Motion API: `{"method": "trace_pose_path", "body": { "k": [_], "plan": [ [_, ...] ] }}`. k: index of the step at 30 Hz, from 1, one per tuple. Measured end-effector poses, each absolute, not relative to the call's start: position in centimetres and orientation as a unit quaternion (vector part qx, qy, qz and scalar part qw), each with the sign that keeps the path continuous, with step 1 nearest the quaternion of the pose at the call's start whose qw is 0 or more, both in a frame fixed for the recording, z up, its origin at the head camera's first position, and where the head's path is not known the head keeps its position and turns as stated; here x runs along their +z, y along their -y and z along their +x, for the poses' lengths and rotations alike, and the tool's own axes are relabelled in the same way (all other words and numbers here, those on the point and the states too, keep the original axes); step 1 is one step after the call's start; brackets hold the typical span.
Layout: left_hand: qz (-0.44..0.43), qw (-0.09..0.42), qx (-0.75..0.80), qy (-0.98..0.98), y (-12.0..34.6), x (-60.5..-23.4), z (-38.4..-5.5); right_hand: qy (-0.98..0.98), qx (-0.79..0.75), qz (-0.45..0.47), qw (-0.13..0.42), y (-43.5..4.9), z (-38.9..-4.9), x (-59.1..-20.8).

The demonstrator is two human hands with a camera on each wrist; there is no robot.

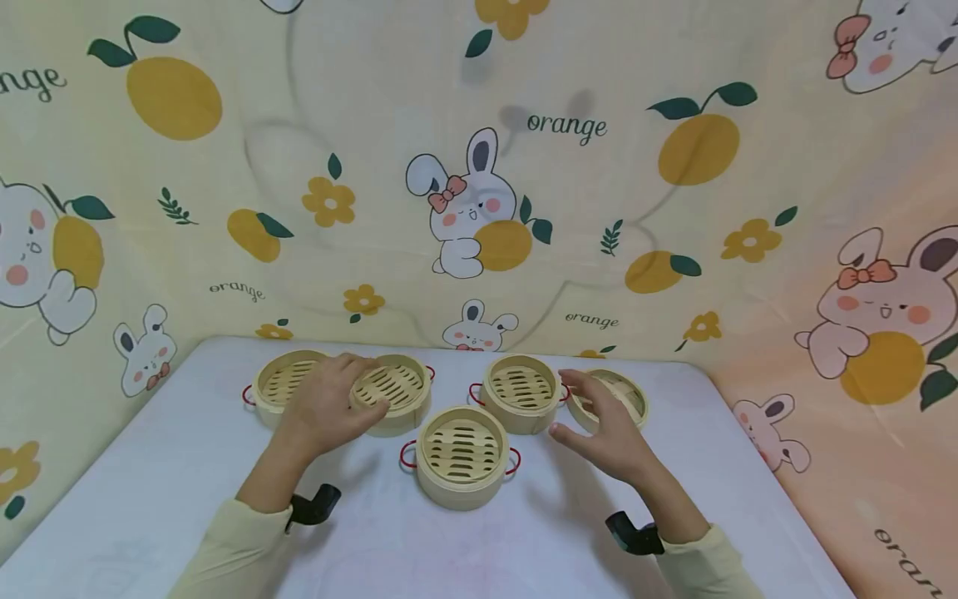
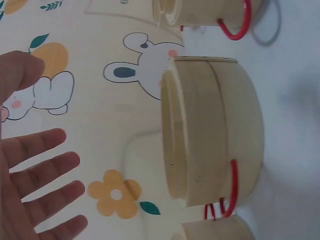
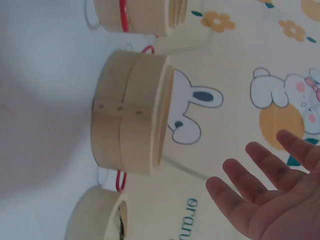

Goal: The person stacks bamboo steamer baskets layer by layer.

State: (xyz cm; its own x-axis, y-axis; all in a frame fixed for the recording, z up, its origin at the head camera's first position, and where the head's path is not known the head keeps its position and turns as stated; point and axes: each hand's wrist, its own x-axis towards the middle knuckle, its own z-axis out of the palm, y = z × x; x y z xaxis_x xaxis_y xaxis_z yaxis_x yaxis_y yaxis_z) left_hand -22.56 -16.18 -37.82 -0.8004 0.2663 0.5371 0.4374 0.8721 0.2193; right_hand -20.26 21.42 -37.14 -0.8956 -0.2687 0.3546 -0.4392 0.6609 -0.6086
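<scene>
Your left forearm rises from the lower left of the head view and angles inward. Your left hand (image 1: 325,408) is above the two back-left baskets, back uppermost, thumb directed to the right. In the left wrist view, the four fingers (image 2: 55,166) are extended and spread apart, the thumb is separate from them, and nothing is held; a gap separates them from the nearest basket.

Your right forearm rises from the lower right and angles inward. Your right hand (image 1: 602,428) is at the far-right basket, partly covering it, thumb directed to the left and apart from the fingers. In the right wrist view, the four fingers (image 3: 270,167) are spread, slightly bent, and clear of the baskets.

Locate five round, pale bamboo steamer baskets on the white table (image 1: 539,549). The back row contains the far-left basket (image 1: 288,374), the second basket (image 1: 392,395), the third basket (image 1: 522,391) and the far-right basket (image 1: 624,399). The front basket (image 1: 462,453) sits centrally, nearer to you, between your two hands, a red loop handle on each side. All stand upright, slatted interiors visible from above. Each wrist carries a black device (image 1: 316,505) beside a cream sleeve (image 1: 232,541).
</scene>
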Motion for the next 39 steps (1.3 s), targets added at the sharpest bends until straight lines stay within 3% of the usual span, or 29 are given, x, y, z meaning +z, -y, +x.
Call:
{"method": "trace_pose_path", "body": {
  "k": [15,28,39],
  "plan": [
    [-0.172,0.233,-0.179,0.940,15.6,-40.2,-23.4,0.887,0.402,0.217,0.067,-19.2,-20.2,-40.4],
    [-0.198,0.184,-0.194,0.943,15.5,-42.2,-24.4,0.875,0.448,0.185,-0.022,-17.6,-20.4,-42.8],
    [-0.212,0.206,-0.187,0.937,15.8,-43.6,-24.9,0.863,0.465,0.186,-0.063,-16.3,-18.9,-40.8]
  ]
}}
